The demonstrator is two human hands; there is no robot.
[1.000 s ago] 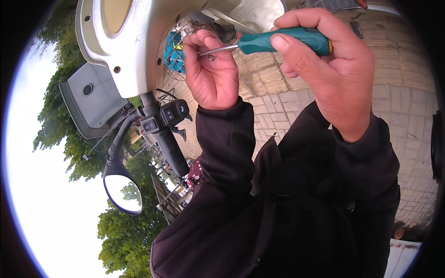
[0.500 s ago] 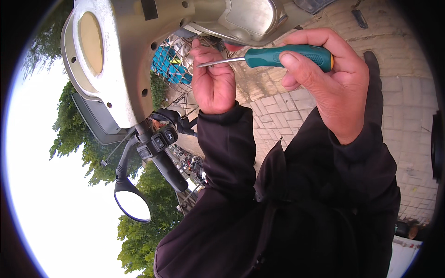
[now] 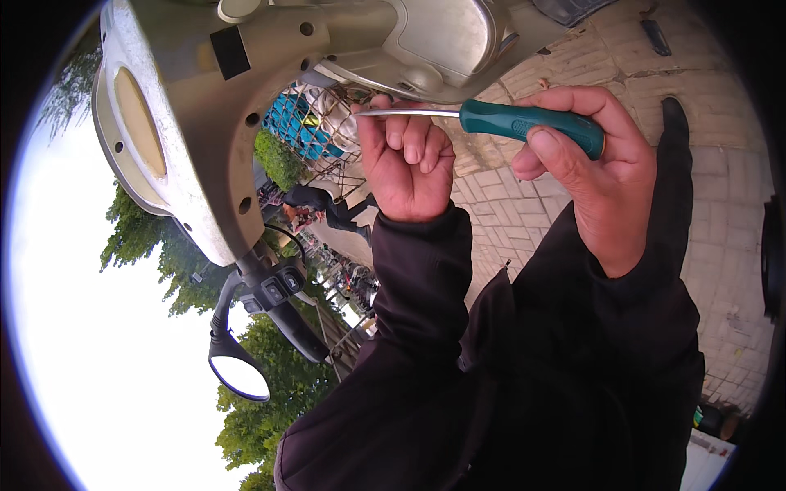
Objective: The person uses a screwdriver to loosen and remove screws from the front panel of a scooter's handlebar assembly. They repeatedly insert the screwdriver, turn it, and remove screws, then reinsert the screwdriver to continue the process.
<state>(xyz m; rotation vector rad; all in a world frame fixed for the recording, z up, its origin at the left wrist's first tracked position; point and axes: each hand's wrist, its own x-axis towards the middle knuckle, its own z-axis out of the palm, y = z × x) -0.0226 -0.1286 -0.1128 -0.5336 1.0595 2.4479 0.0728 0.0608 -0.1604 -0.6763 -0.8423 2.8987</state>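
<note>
My right hand (image 3: 606, 188) is closed around the teal handle of a screwdriver (image 3: 524, 123), held level with its metal shaft pointing left. My left hand (image 3: 407, 168) is palm up just below the shaft, fingers curled near the tip; whatever they hold is hidden. Both hands are in front of a cream scooter body (image 3: 188, 98) with several dark holes and a black rectangle. Under the body, a wire basket (image 3: 299, 123) holds turquoise and pale items behind my left hand.
A black handlebar grip (image 3: 296, 327) and a round-backed mirror (image 3: 239, 375) are at lower left. A person (image 3: 327, 209) in dark clothing is behind, near parked vehicles. Paving (image 3: 716, 213) spreads to the right; trees (image 3: 254, 425) show at the left.
Both hands and the screwdriver sit lower and farther right in the picture. My left fingers have curled in; a small metal piece seen in that palm earlier is out of sight.
</note>
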